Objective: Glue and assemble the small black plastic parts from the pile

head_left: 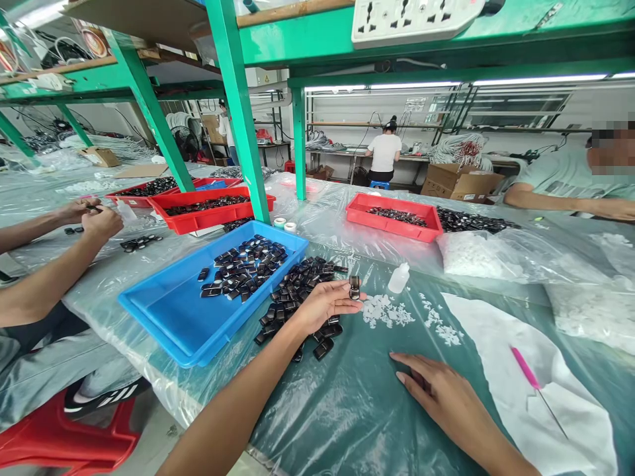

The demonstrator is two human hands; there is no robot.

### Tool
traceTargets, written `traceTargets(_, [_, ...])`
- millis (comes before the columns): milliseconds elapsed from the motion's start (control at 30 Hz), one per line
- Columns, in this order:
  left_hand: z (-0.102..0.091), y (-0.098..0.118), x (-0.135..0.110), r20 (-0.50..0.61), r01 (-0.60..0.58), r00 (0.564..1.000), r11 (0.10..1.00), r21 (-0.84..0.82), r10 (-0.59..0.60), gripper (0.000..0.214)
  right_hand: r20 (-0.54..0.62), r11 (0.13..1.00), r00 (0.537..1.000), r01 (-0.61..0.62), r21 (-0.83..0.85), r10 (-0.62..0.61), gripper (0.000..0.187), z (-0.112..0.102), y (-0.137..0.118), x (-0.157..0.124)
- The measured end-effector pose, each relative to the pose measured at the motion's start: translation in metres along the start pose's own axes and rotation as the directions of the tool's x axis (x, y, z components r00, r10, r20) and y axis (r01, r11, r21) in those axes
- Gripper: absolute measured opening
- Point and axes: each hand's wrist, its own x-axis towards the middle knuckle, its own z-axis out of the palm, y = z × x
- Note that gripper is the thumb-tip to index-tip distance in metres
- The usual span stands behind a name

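Observation:
Between the fingertips of my left hand [325, 305] is a small black plastic part [354, 287] with shiny edges, held above the table. Beneath and behind that hand spreads a pile of similar black parts [302, 284]. My right hand [436, 390] rests low over the plastic-covered table, fingers stretched out and nothing visible in them. Small white pieces [384, 311] lie scattered just beyond my left fingertips, with a white squeeze bottle [398, 277] behind them. On a white cloth [546, 410] to the right lies a pink-handled tool [526, 367] with a thin metal shaft.
A blue tray [163, 334] with more black parts stands at left. Red trays [391, 228] hold dark parts farther back. Bags of white pieces [476, 254] sit at right. A green post [243, 125] rises behind the blue tray. Another person's hands [96, 218] work at far left.

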Motion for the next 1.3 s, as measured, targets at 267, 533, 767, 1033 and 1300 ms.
traceTargets(267, [0.0,-0.001,0.001,-0.053,-0.006,0.998,0.991,0.134,0.013,0.049,-0.015,1.0,1.0,0.002,-0.009,-0.002,0.04,0.001,0.001,0.001])
traceTargets(533, [0.011,-0.011,-0.003,0.016,-0.106,0.994,0.894,0.436,0.109,0.038,-0.133,0.995,0.991,0.014,0.098,-0.001,0.037,0.005,0.001,0.0])
traceTargets(767, [0.029,-0.029,-0.012,0.243,-0.206,0.967,0.812,0.547,0.082,0.026,-0.397,0.913,0.913,0.082,0.4,0.092,0.039,0.004,-0.018,-0.003])
traceTargets(1033, [0.04,-0.031,-0.018,0.26,-0.18,0.964,0.857,0.483,0.055,0.038,-0.563,0.904,0.825,0.281,0.321,-0.056,0.032,0.01,-0.018,0.001])
traceTargets(1300, [0.038,-0.029,-0.018,0.29,-0.176,0.956,0.882,0.437,0.047,0.046,-0.591,0.892,0.807,0.279,0.355,-0.018,0.028,0.012,-0.022,0.001])
